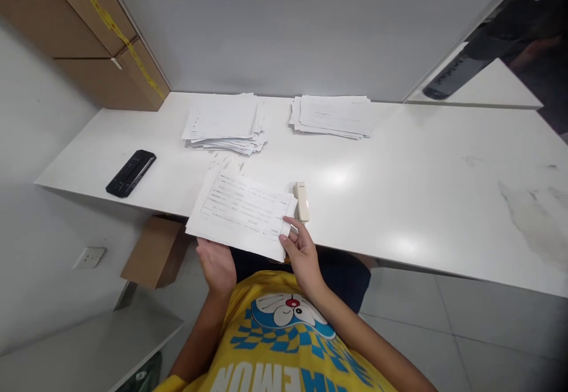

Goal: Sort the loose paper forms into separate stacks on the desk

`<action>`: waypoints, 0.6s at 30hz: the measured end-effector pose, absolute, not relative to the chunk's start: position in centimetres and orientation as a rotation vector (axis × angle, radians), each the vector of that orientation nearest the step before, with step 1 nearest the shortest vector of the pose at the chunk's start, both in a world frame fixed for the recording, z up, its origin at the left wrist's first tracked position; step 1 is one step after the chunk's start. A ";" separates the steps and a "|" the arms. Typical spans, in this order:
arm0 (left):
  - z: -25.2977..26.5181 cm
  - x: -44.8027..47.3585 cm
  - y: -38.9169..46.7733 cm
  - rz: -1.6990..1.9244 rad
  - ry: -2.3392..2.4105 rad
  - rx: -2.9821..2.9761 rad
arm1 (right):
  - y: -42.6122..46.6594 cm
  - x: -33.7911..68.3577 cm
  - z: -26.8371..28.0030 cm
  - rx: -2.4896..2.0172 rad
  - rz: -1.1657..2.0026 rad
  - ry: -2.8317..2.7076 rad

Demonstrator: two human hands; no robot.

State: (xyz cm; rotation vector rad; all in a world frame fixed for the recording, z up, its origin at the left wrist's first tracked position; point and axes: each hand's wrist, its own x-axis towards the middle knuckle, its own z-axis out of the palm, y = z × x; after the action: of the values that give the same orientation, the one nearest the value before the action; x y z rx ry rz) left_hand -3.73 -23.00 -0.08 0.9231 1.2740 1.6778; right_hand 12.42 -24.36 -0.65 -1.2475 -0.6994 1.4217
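Note:
A few printed sheets of paper [244, 208] are held tilted over the desk's front edge. At their right edge, my right hand [304, 256] pinches them, thumb on top and fingers around the side. My left hand [218, 263] is palm up at the lower left edge, open, its fingers partly hidden beneath the paper. Just right of the sheets lies a small cream stapler-like object [301, 202], close to my right fingertips.
Two paper stacks, left [224, 121] and right [332, 116], lie along the back of the white desk [399, 185]. A black phone-like device [131, 173] rests at left. Cardboard boxes [124, 78] stand in the back left corner; another box [155, 250] is below the desk.

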 end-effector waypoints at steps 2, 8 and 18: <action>-0.2 -3.3 -23.4 1.678 1.178 0.776 | -24.2 12.5 -0.9 -1.278 1.406 -0.704; -1.2 -3.2 -24.1 1.570 1.352 0.482 | -24.2 12.6 -1.6 -1.326 1.359 -0.838; -1.5 -3.4 -23.0 1.662 1.457 0.589 | -24.3 12.3 -1.5 -1.170 1.362 -0.772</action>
State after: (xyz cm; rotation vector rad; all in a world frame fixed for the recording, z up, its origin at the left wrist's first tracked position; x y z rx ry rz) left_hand -3.43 -23.04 -1.49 0.5892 1.4574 1.6615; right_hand 12.28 -24.30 -1.50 -1.1702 -0.7716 1.3622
